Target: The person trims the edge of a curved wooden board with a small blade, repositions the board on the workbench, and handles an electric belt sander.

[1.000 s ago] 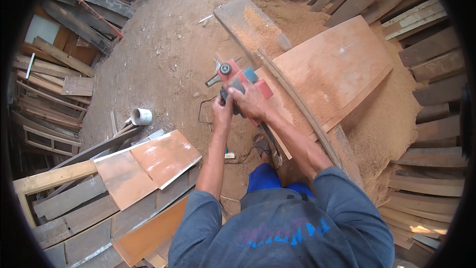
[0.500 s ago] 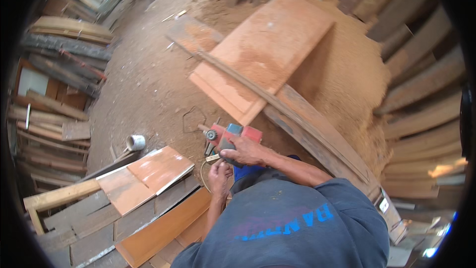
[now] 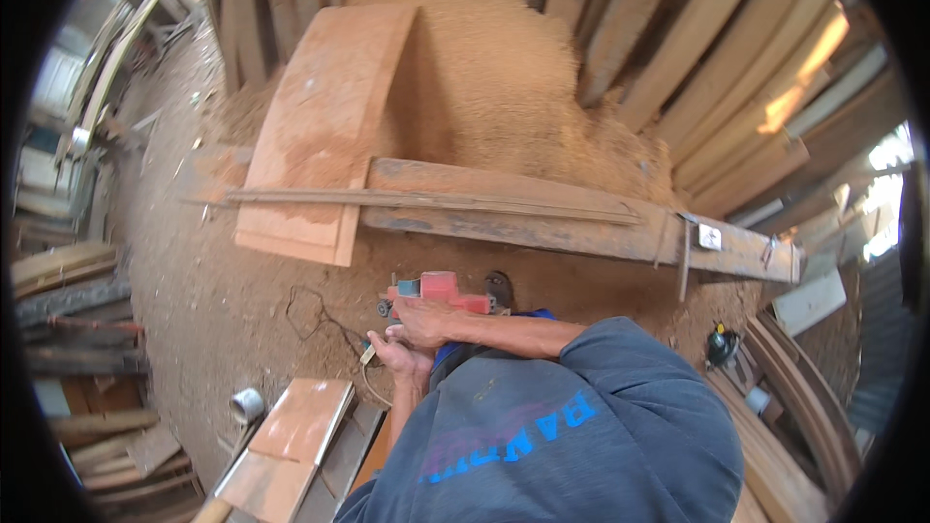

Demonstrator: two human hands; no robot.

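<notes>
My right hand (image 3: pixel 426 323) is wrapped round a red electric planer (image 3: pixel 439 285) with a blue-grey part, held in front of my body above the ground. Just below it, my left hand (image 3: pixel 405 362) is turned up with its fingers apart, close to the underside of the tool. A pale cord connector (image 3: pixel 367 354) hangs beside the left fingers, with a light cable running down from it. Beyond the planer, a reddish wooden panel (image 3: pixel 315 87) with shavings on it lies across a long plank bench (image 3: pixel 513 244). A thin wooden strip (image 3: pixel 455 200) rests over the panel and bench.
A dark cord (image 3: pixel 308 305) loops on the dirt floor. A white cup (image 3: pixel 247 405) stands near stacked reddish boards (image 3: pixel 300 421) at lower left. Sawdust (image 3: pixel 494 68) is heaped behind the bench, before upright planks (image 3: pixel 630 19). A dark power tool (image 3: pixel 721 344) sits at right.
My view has swung to the right, so the bench lies nearly level across it. The planer has turned in my right hand. My left hand has opened beside the connector.
</notes>
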